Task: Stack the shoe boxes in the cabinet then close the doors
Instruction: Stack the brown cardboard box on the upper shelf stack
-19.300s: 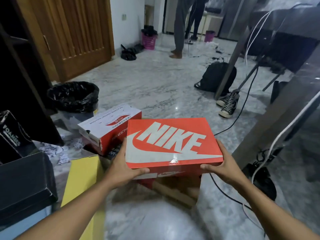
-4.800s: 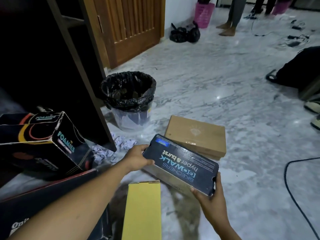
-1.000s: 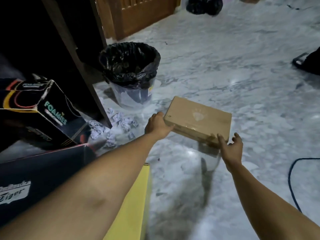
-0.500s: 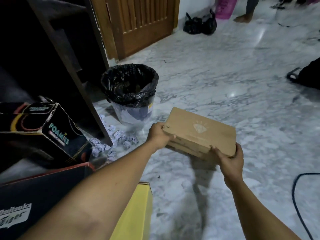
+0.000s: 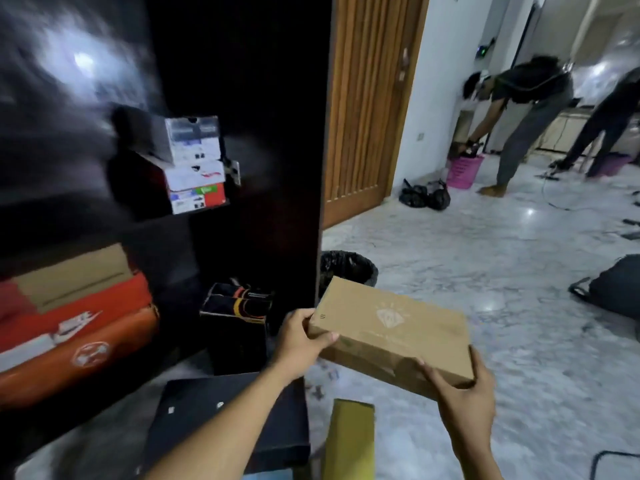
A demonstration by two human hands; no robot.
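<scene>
Cabinet (image 5: 242,98): dark and open on my left, interior blurred; I make out shelves but little detail.
Orange boxes (image 5: 79,327): far left on a lower shelf, an orange Nike box with a brown box on top and a rounder orange one below it.
Upper stack (image 5: 195,164): three boxes piled on a higher shelf, end labels facing me, the bottom one partly orange.
Black box (image 5: 239,313): standing near the foot of the cabinet, orange and yellow markings on its top.
Flat black box (image 5: 228,420): lying near me, under my left forearm.
Left hand (image 5: 298,341): I have the fingers wrapped round the left end of the brown box, thumb on the end face.
Brown box (image 5: 391,336): held in the air between both hands, in front of the cabinet's right edge, tilted with its right end nearer me; a pale diamond logo shows on the lid.
Yellow box (image 5: 349,441): on the floor near me, below the brown box.
Bin (image 5: 346,268): black-lined, on the marble floor just beyond the brown box.
Right hand (image 5: 464,396): fingers closed on the near right corner of the brown box, thumb along the side.
Wooden door (image 5: 367,105): far, right of the cabinet.
People (image 5: 526,112): two bending over at the far right.
</scene>
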